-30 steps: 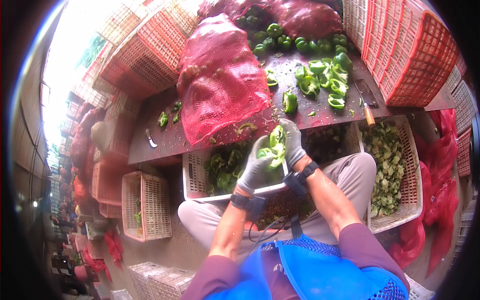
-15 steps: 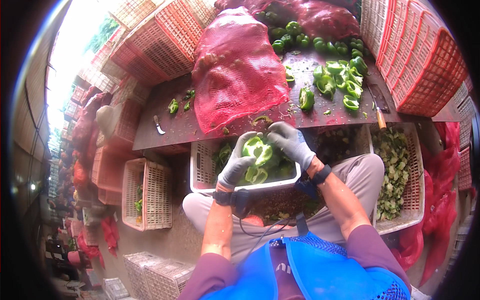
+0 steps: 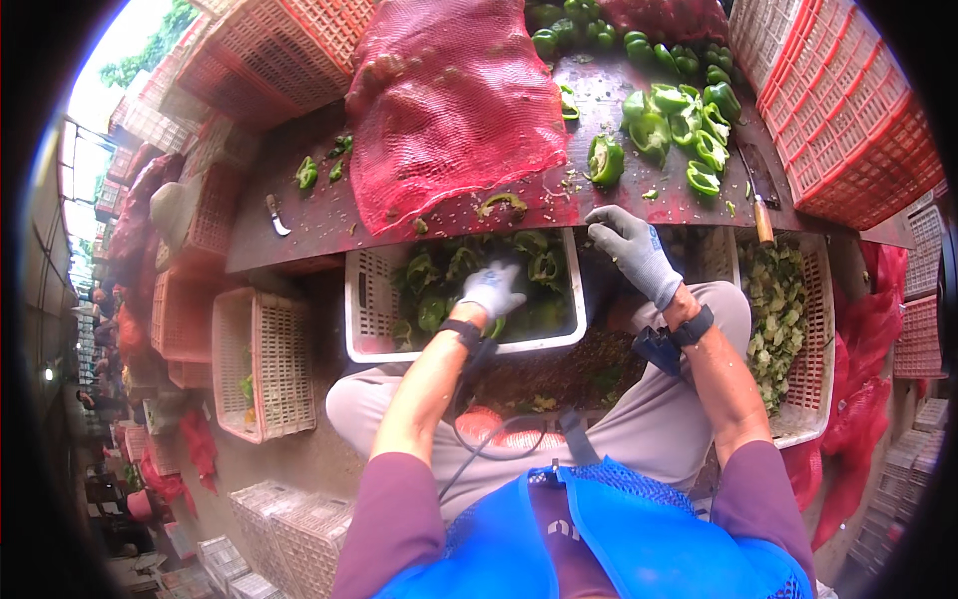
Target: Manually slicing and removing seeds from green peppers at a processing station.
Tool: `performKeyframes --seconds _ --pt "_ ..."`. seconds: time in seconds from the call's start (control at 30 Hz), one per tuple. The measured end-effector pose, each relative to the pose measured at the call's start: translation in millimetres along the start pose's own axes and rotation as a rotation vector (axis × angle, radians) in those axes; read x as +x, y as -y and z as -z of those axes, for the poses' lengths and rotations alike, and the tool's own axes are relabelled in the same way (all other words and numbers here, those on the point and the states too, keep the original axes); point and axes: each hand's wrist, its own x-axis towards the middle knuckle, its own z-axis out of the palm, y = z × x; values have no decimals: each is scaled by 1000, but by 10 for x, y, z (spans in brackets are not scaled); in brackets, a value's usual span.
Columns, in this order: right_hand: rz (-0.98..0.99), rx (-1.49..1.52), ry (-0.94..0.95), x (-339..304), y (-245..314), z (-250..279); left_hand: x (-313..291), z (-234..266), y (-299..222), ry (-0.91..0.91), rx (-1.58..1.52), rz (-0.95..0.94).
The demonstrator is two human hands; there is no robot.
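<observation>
A white plastic crate [image 3: 361,299] in front of me holds cut green bell peppers [image 3: 432,312]. My left hand [image 3: 491,290], in a grey glove, is lowered into it over the peppers; its fingers look spread, slightly blurred, with nothing held. At the table's near edge, right of the crate, hovers my gloved right hand [image 3: 636,258]. Its fingers are loosely bent with the thumb apart, and I see nothing between them. A halved green pepper [image 3: 605,160] stands on the table [image 3: 469,222] beyond that hand, with several more pepper halves [image 3: 689,130] to its right.
A red mesh sack [image 3: 454,120] covers the table's middle. A wooden-handled knife [image 3: 763,220] lies at right; a small knife [image 3: 276,215] lies at left. Whole peppers [image 3: 569,30] are heaped behind. A crate of pale pepper cores [image 3: 788,329] stands at right, stacked red crates [image 3: 838,110] beyond.
The pepper piece has left my left hand, which has moved down into the crate and opened. My right hand has drawn away to the right. The whole view has shifted slightly.
</observation>
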Motion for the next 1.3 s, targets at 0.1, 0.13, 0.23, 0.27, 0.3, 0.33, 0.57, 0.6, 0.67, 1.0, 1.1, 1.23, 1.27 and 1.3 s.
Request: performKeyframes --seconds 0.1,0.13,0.23,0.27,0.3,0.33,0.57,0.6,0.67,1.0,1.1,1.23,1.27,1.3 --pt "-37 52 0 59 -113 -24 592 -407 -296 20 33 -51" --pt "-19 -1 -12 54 -53 -63 738 -577 -277 0 27 -50" --pt "-7 -69 75 76 -31 -144 988 -868 -161 -86 6 -77" --pt "-4 -113 100 56 -65 -186 1007 -916 -115 -80 -15 -67" --pt "37 -171 101 44 -102 -184 1023 -872 -147 -71 -36 -70" --pt "9 -231 153 55 -165 -166 1007 -767 -130 94 -419 20" --pt "113 -370 187 30 -397 -301 212 19 -70 473 -1676 -72" --pt "128 -300 200 53 -372 -330 55 93 -77 455 -1656 -137" --pt "69 34 391 99 -345 -411 -217 220 -129 415 -1586 -220" --pt "8 414 232 -122 55 -807 -713 592 -177 -76 -1349 -92" --pt "-9 398 95 -165 65 -1117 -776 474 -43 -297 -1248 -30" --pt "-75 434 1 -161 212 -1186 -711 392 145 -650 -1102 -62" --pt "-71 417 -29 -155 203 -1124 -609 400 164 -686 -1110 -44" --pt "-64 376 -36 -115 151 -1135 -574 430 205 -733 -1112 -16"
